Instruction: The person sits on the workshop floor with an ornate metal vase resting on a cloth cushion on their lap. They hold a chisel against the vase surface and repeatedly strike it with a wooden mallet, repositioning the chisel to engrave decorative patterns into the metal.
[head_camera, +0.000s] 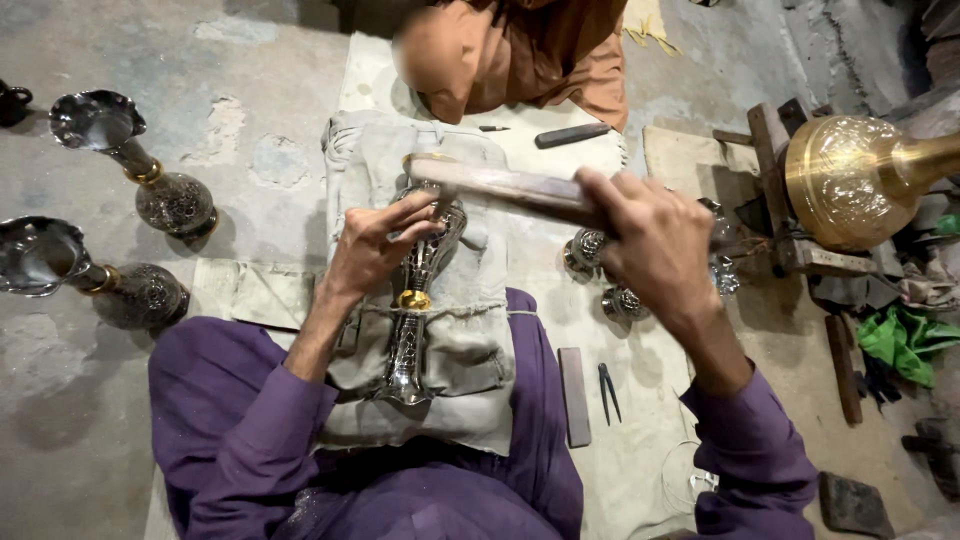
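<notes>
The engraved metal vase (418, 300) is lain on a cloth pad (470, 350) across the lap, steadied by the left hand (375, 250), fingers pinched at its neck. A wooden mallet (500, 185) is gripped tight in the right hand (655, 245); light, square blows are best delivered just beside the fingers

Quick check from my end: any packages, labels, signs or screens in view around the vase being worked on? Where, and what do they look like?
None in view. Around the vase held by the left hand and the hammer in the right hand there are only bare metal vases, cloth and hand tools.
</notes>
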